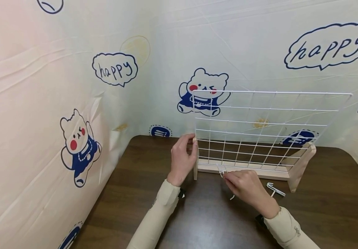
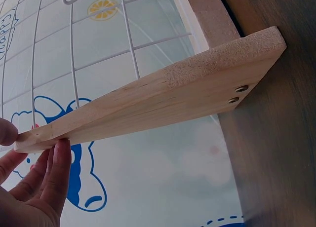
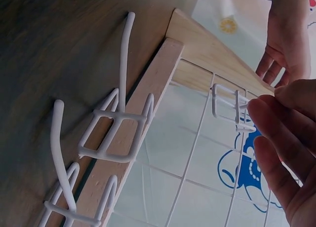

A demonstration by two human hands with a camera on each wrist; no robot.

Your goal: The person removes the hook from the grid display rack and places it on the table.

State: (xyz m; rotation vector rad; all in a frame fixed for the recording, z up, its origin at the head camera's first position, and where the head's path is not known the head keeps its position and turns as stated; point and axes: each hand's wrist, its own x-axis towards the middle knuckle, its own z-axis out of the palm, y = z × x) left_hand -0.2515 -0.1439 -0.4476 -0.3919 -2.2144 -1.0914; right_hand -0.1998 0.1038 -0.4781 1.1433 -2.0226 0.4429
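On the grid [image 3: 197,153], right-wrist view alone shows fingers [image 3: 276,113] pinching hook [image 3: 229,108].

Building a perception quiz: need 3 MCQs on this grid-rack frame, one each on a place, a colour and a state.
1. Where does the left hand grip?
A. the top of the upright pale wooden side foot at the left end of the white wire grid panel
B. the right wooden foot
C. the grid's top rail

2. What colour is the small wire hook pinched by the right hand?
A. black
B. white
C. red

3. How does the grid panel stand?
A. flat on the dark brown wooden table
B. lifted clear of the table
C. upright in its wooden base

Answers: 1 A, the left fingers pinch that foot's upper end. 2 B, it matches the white grid wire. 3 C, both feet rest on the table and the panel rises from the base.
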